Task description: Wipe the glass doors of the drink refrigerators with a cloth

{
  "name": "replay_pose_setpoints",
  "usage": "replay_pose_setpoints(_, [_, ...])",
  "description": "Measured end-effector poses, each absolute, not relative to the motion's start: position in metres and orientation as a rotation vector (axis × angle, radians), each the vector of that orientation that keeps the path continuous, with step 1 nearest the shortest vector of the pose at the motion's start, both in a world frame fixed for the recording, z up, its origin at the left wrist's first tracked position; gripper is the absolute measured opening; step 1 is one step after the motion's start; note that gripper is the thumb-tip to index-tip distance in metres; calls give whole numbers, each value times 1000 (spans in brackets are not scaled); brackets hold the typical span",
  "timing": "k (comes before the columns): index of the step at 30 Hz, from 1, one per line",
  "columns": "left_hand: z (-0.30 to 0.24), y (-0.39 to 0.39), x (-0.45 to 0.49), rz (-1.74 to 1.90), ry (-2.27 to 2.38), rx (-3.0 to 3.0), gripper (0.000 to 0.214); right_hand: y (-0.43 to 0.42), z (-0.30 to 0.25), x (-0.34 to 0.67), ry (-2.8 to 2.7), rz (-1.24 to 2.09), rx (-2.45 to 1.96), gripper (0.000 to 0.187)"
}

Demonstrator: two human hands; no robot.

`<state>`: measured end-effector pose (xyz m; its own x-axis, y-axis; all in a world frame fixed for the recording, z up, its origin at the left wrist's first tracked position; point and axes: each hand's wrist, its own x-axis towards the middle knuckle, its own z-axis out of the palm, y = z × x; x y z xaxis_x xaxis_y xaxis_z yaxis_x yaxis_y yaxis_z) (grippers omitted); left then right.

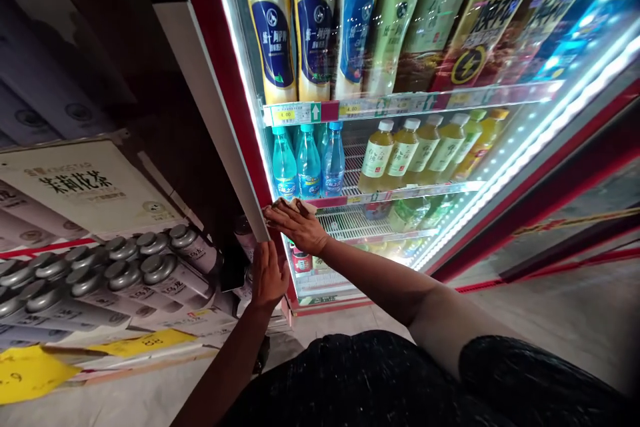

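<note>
A tall drinks fridge with a red frame [250, 103] stands before me, its glass front lit from inside. Along the frame's left edge runs a long pale door handle [210, 107]. My right hand [299, 227] presses a crumpled brownish cloth [295, 206] against the frame and glass, close to the handle's lower end. Just below, my left hand [270, 275] has its fingers stretched out and laid flat at the bottom of the handle and the frame. Its palm is turned from view.
Behind the glass are milk tea bottles [270, 33], blue soda bottles [309, 163] and pale tea bottles [377, 157] on shelves. To the left, a display holds several grey-capped bottles [173, 277], a tea carton [85, 187] and yellow price tags [145, 342]. Tiled floor [340, 321] lies below.
</note>
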<state>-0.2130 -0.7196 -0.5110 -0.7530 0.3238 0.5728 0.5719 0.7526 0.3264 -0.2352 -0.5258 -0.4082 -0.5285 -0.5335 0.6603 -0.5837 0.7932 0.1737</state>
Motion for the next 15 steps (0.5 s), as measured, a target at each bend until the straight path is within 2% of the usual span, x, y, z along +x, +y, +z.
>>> replay_pose_setpoints(7, [-506, -727, -214, -817, -2384, -743, 60, -509, -449, -222, -2148, -13, 914, 42])
replay_pose_setpoints(10, [-491, -736, -212, -902, -2286, -677, 55, -506, -426, -217, -2106, 53, 740, 38])
replay_pose_setpoints(13, [-469, -742, -212, -984, -2176, -569, 61, -514, -388, -203, -1990, 153, 602, 36])
replay_pose_setpoints(15, [-454, -741, -212, -1021, -2107, -550, 66, -525, -368, -190, -1903, 153, 673, 36])
